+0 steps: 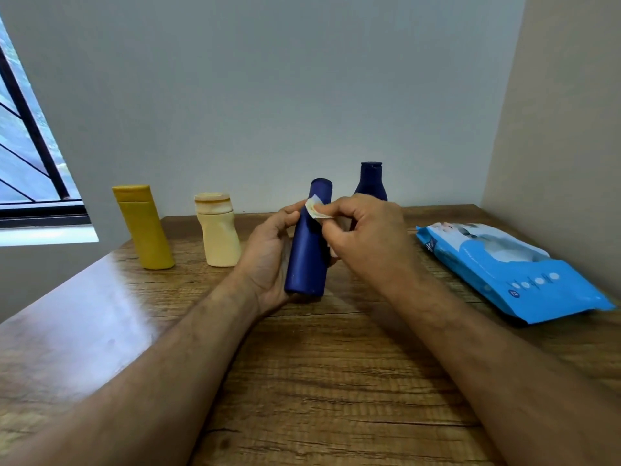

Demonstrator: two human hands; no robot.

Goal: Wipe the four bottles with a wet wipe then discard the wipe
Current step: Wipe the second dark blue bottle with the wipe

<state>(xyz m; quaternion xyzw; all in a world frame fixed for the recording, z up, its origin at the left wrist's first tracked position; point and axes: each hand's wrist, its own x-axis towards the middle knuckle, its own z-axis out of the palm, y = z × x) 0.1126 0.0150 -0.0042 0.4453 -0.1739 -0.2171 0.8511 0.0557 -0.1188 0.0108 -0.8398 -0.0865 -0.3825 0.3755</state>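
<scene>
My left hand (268,253) grips a tall dark blue bottle (309,250), held just above the wooden table (336,381). My right hand (366,237) pinches a small folded wet wipe (315,207) against the bottle's upper part. Behind my right hand stands a second dark blue bottle (371,181), its lower half hidden. A mustard yellow bottle (144,227) and a cream bottle (218,230) stand upright at the back left of the table.
A blue pack of wet wipes (510,267) lies on the right side of the table, near the beige wall. A window (30,169) is at the far left. The table meets walls at the back and right.
</scene>
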